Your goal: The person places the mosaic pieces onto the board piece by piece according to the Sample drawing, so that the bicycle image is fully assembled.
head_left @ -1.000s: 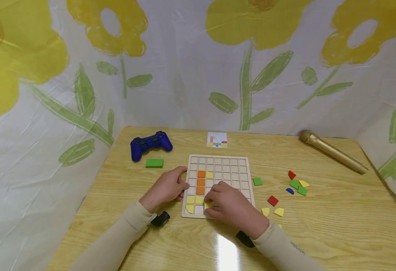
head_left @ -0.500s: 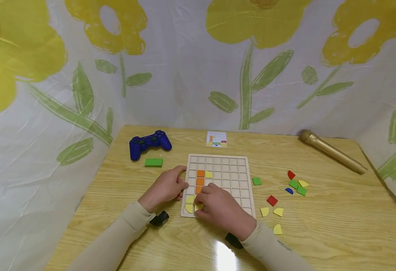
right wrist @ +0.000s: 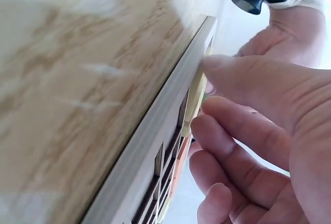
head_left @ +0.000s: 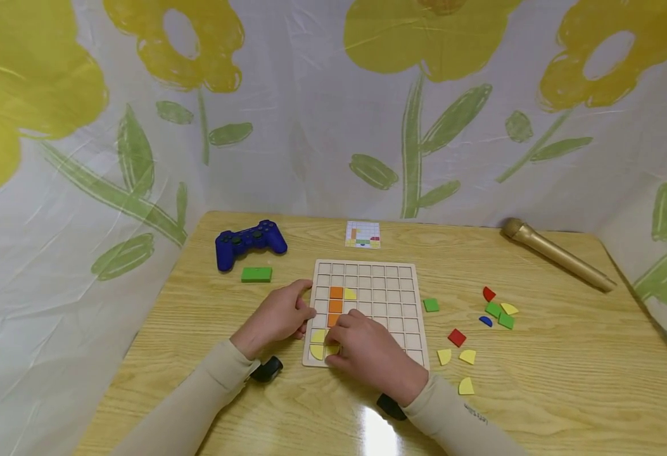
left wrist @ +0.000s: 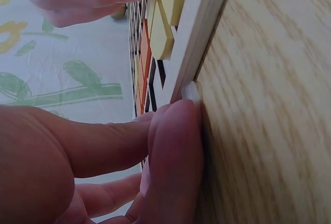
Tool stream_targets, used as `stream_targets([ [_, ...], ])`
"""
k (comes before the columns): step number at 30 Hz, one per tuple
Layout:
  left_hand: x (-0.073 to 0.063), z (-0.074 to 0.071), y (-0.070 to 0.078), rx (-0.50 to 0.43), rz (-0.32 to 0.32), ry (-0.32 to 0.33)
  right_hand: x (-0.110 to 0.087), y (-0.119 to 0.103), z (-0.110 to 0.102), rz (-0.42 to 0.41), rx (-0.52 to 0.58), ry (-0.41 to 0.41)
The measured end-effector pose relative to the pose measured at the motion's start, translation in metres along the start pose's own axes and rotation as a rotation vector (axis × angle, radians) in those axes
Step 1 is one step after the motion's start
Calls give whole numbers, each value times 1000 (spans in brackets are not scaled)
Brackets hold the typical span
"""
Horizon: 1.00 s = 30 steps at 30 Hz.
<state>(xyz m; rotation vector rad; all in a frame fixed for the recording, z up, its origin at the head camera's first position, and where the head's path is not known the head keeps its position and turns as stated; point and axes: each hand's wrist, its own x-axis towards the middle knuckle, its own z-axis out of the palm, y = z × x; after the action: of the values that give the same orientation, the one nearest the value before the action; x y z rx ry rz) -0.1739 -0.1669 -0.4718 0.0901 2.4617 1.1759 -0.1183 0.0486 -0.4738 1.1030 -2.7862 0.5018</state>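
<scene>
A wooden grid board (head_left: 393, 283) lies on the table. My left hand (head_left: 276, 315) grips its left edge, thumb and finger at the rim in the left wrist view. My right hand (head_left: 370, 354) is over the board's lower left part, pinching a yellow quarter-circle tile (right wrist: 194, 95) at the second cell of the bottom row. Beside it are a yellow tile (head_left: 317, 352) in the corner cell and another yellow tile (head_left: 318, 335) above that. Orange square tiles (head_left: 336, 306) form a column higher up, with one more yellow tile (head_left: 350, 294) at its top right. My right fingers partly hide this corner.
Right of the board lie loose tiles: a red square (head_left: 457, 337), a green square (head_left: 431, 305), a blue half-circle (head_left: 485, 321) and several yellow quarter-circles (head_left: 466, 386). Behind are a pattern card (head_left: 363, 235), blue game controller (head_left: 251, 244), green block (head_left: 256, 275) and gold microphone (head_left: 561, 256).
My right hand has shifted left across the board's lower rows with the yellow tile, then stayed nearly still over the last half second. My left hand keeps its grip on the edge.
</scene>
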Motion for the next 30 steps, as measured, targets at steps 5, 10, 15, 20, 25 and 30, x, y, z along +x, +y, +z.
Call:
stream_targets([
  [5,0,0,2,-5,14,-2,-1,1,0,15,6,-4],
  [10,0,1,4,-6,19,-2,-2,2,-1,13,10,6],
  [15,-1,1,3,0,20,-1,-2,3,-3,-4,18,6],
  [20,-1,0,2,-13,16,1,-3,11,-10,-10,58,19],
  [25,0,0,3,-25,2,-3,-9,29,-27,83,92,16],
  [30,-1,0,1,-31,-14,-6,-20,54,-45,201,116,-10],
])
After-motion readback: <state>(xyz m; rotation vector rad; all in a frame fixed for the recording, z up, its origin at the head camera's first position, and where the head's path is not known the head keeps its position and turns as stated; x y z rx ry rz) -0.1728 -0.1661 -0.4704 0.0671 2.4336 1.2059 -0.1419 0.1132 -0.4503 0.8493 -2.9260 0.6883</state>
